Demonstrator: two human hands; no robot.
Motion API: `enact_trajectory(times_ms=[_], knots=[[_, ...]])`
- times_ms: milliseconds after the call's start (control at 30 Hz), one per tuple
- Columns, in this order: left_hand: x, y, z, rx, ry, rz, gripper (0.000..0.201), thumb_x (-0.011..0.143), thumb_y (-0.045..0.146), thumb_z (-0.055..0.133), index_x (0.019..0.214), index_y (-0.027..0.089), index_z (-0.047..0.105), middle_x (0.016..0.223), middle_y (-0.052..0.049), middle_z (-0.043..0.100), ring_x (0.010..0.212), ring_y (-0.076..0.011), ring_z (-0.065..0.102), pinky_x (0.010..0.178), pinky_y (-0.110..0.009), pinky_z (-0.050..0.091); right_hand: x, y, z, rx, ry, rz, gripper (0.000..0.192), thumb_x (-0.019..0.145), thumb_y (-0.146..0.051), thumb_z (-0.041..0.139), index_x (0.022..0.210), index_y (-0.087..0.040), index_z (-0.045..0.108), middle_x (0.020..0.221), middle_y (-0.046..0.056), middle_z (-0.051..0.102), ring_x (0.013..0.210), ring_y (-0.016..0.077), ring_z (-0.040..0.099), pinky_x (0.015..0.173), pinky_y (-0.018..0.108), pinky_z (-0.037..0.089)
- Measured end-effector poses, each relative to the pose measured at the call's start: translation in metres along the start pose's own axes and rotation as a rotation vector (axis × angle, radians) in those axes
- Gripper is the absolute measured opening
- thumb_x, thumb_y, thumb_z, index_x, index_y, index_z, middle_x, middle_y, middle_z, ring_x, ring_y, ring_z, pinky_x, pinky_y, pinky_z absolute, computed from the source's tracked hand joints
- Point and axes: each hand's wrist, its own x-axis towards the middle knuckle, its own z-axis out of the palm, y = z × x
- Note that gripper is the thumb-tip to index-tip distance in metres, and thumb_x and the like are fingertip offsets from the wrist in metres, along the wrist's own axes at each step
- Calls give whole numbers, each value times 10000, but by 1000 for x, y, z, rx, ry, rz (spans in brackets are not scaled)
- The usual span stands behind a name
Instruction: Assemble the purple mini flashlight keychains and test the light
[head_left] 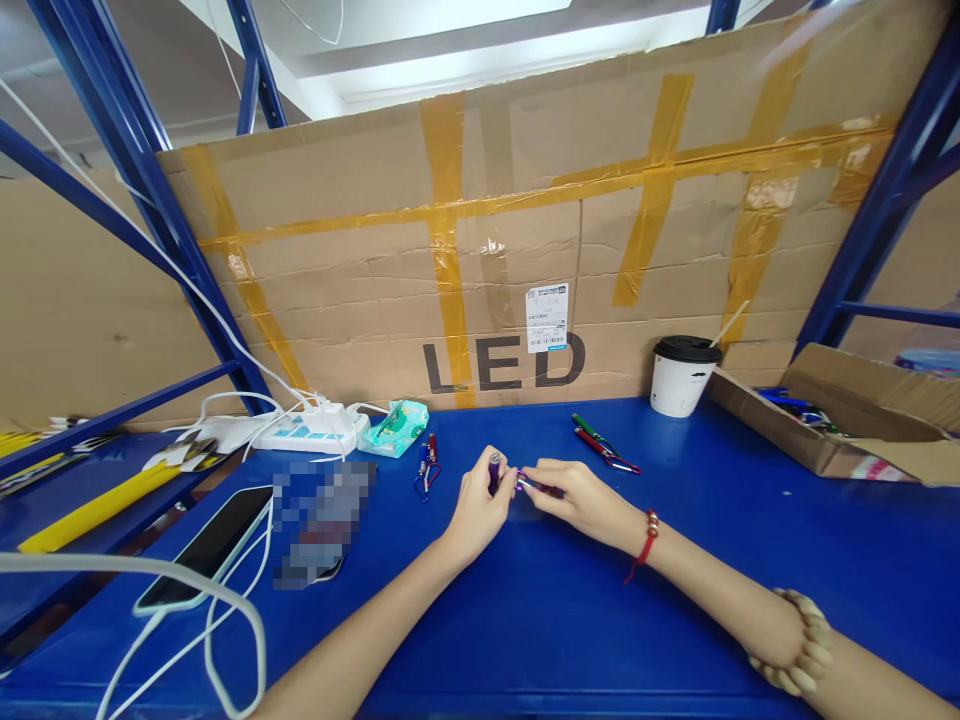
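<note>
Frame centre, on the blue bench (675,620): left hand (480,505) and right hand (581,498) meet, fingers of both pinched on a small purple keychain light (510,480). Metallic purple barrel, mostly covered by fingers; ends can't be made out. Behind: similar red and green ones (604,447), lidded paper cup (681,376). Centre-left item is blurred out.

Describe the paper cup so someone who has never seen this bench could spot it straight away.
Start at the taped cardboard wall printed LED behind the blue table. Right of those letters, against the wall, stands the white cup. Its black lid and slanting straw set it apart from the open cardboard box beside it.
</note>
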Motion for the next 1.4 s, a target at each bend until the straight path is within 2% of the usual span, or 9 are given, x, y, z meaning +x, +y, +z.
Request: enact_trajectory(times_ms=[200,400,533,700,933,1033,1133,1267,1400], knots=[[-3,6,2,46,-22,-20,240,842,363,394,691,193,315,619,43,385,589,-98,423,579,-210,337,1,0,-3,-7,38,12,300,909,-301,358,756,-177,584,620,-1,487,554,116,457,540,230,359],[-8,6,4,116,-141,-33,210,889,383,268,844,207,374,669,29,450,571,-111,398,571,-230,313,2,-6,-14,-68,246,115,329,915,-327,318,839,-177,601,690,30,545,610,134,513,609,252,427],[-8,1,6,139,-215,17,186,891,359,264,876,213,377,658,28,450,576,-119,428,576,-231,322,2,-7,-10,-83,290,79,333,919,-327,307,897,-174,602,729,45,560,658,142,532,644,259,447],[-7,-1,8,143,-190,68,165,893,314,266,825,204,369,624,33,452,542,-108,424,556,-220,326,2,-4,-4,-145,249,11,325,918,-319,305,973,-168,587,759,63,568,710,167,543,658,282,459],[-4,-3,5,168,-44,1,155,889,326,309,895,205,405,625,37,456,561,-116,447,580,-226,339,1,-4,-7,-107,173,52,294,911,-290,326,1031,-183,573,776,56,546,730,176,538,664,301,457],[-1,-3,1,172,-1,47,123,872,301,380,888,203,451,736,10,523,689,-130,503,661,-233,369,0,-3,-6,47,117,58,347,895,-278,373,1229,-214,443,897,53,544,786,159,544,740,312,469],[2,-5,-1,209,4,109,66,820,259,489,822,196,510,821,-5,538,772,-139,514,709,-233,380,0,-3,-2,189,80,75,551,830,-285,494,1335,-214,287,973,52,547,818,151,547,772,317,475],[3,-5,-2,231,-22,111,16,768,176,534,778,189,537,791,0,523,749,-138,509,703,-239,391,0,-3,1,287,45,144,523,802,-348,534,1275,-192,373,931,45,573,801,153,552,738,296,472],[0,-1,0,161,-65,98,180,716,75,522,851,192,500,824,-1,516,773,-136,501,684,-234,399,1,-1,1,315,18,194,491,827,-414,490,1253,-185,400,791,21,574,706,147,545,667,274,457]])
